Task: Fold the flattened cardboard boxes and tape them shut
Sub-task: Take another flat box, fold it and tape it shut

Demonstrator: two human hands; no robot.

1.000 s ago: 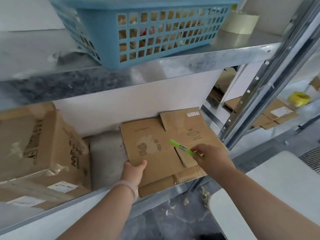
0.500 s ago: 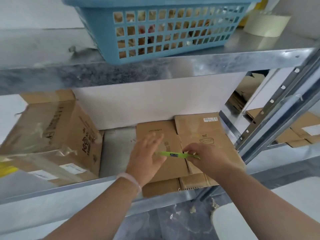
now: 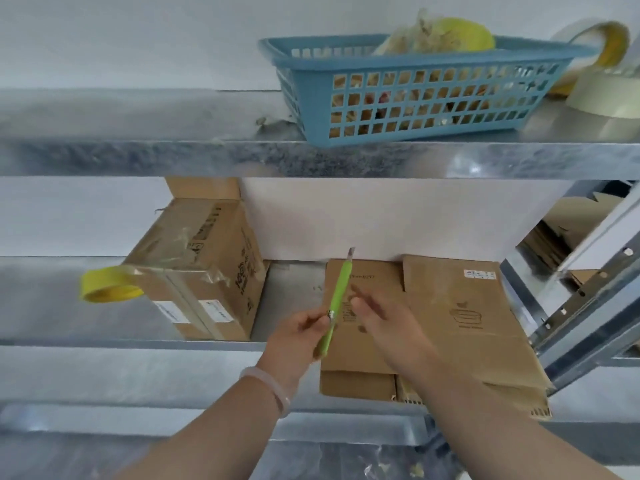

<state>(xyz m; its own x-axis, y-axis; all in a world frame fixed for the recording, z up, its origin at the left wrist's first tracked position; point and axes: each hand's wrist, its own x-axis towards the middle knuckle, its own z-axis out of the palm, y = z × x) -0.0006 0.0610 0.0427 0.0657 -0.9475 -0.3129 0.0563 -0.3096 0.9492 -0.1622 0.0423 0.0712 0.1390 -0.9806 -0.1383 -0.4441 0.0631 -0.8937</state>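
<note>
Left hand [image 3: 298, 327] grips the slim green plastic utility knife [image 3: 337, 292], right hand [image 3: 384, 317] hovers open-fingered over the flattened brown cardboard boxes [image 3: 460, 306] at the metal shelf's [image 3: 138, 344] front-right edge, seemingly none folded or taped yet.

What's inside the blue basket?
The blue basket holds a yellow-green rounded thing and pale crumpled material, both rising above its rim. Brownish bits show through the wall holes, unidentifiable; its floor is hidden.

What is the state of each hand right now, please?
Left hand: holds the green cutter in curled fingers.
Right hand: open, fingers straight, holding nothing, over the flattened cardboard.
</note>
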